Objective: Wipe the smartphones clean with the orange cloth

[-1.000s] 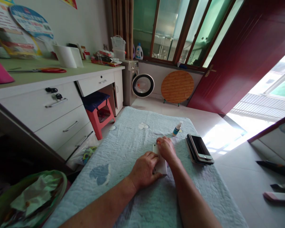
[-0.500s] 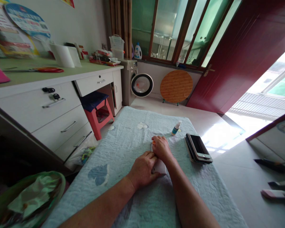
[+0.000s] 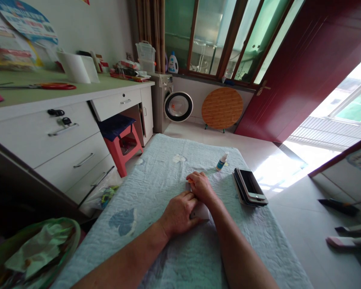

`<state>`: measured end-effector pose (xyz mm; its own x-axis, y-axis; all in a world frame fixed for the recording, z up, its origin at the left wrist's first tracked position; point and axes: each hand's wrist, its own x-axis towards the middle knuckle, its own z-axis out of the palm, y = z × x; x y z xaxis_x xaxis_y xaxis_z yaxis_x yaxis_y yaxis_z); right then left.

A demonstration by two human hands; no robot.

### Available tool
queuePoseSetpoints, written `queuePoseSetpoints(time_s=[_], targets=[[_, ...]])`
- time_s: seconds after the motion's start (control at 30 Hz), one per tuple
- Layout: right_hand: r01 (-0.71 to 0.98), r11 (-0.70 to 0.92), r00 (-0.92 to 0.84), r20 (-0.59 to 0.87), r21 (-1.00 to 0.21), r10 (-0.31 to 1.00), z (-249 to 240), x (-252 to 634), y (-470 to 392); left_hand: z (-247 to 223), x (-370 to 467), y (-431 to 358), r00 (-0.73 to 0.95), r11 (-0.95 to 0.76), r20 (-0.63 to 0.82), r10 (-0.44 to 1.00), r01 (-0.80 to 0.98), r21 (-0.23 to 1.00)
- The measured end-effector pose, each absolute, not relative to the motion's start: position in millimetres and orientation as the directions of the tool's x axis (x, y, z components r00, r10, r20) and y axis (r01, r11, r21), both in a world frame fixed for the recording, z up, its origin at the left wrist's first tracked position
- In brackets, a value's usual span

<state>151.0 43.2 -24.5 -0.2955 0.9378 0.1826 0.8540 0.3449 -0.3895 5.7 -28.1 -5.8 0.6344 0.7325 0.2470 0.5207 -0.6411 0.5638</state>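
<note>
On the light blue quilted cover (image 3: 156,172) lies a flat white phone (image 3: 201,212), mostly hidden under my hands. My left hand (image 3: 180,212) is closed around its near part, thumb along the lower edge. Over the far end, my right hand (image 3: 200,185) has its fingers curled and pressed down, pinching a small orange piece (image 3: 191,181) that may be a cloth. Just beyond stands a small spray bottle (image 3: 222,161) with a blue label. To the right, several phones (image 3: 251,186) are stacked, a white one with a dark screen on top.
At left is a white desk (image 3: 72,140) with scissors (image 3: 52,86) and a paper roll (image 3: 78,68). A red stool (image 3: 122,146) is tucked beneath. A rubbish basket (image 3: 75,237) stands at the lower left. Farther back are a washing machine (image 3: 160,102) with its door ajar and a round wooden tabletop (image 3: 222,108).
My right hand has shifted slightly left and the orange piece is less visible. My left hand keeps its hold on the phone. The whole view has moved a little.
</note>
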Motion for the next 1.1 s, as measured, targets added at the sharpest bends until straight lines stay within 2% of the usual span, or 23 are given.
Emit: queuePoseSetpoints(time_s=[0.77, 1.1], targets=[[0.787, 0.421, -0.385, 0.174, -0.451, 0.906, -22.5, 152.0, 46.7, -5.6, 4.3, -28.6, 0.638, -0.645, 0.245, 0.73, 0.524, 0.556], [0.777, 0.364, -0.232, 0.303, -0.514, 0.924, -28.3, 147.6, 44.7, -9.1, 4.8, -28.9, 0.628, -0.645, 0.255, 0.736, 0.534, 0.546]])
